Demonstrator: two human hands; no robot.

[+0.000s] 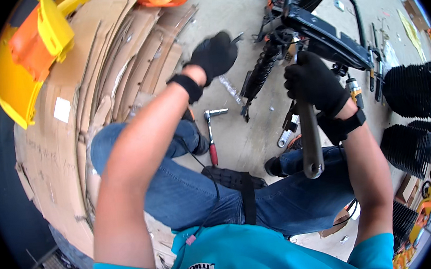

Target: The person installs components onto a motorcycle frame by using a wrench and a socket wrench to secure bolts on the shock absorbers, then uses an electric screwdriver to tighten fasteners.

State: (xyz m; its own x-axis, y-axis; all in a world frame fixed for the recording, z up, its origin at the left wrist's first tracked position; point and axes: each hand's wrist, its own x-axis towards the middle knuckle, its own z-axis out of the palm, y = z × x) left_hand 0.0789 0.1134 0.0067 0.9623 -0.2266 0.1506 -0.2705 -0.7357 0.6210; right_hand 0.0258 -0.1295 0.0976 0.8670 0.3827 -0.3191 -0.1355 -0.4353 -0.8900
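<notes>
My right hand (pixel 318 82), in a black glove, is wrapped round a large grey steel wrench (pixel 310 136). Its lower end with a round hole hangs over my right thigh; the upper end points toward a black metal vehicle frame (pixel 333 39). My left hand (pixel 214 56), also gloved and slightly smeared by motion, is closed in a fist left of the frame. A short thin dark piece (pixel 238 37) sticks out past its fingers, too small to name. Between the hands, a black coil-spring shock absorber (pixel 265 61) slants down from the frame.
On the concrete floor lie a red-handled ratchet (pixel 212 140) and another wrench (pixel 284 137). A yellow-and-black power drill (pixel 355 91) stands beside my right wrist. Stacked cardboard (pixel 58 153) and yellow-orange panels (pixel 30 63) fill the left. Black ribbed parts (pixel 411 91) stand at right.
</notes>
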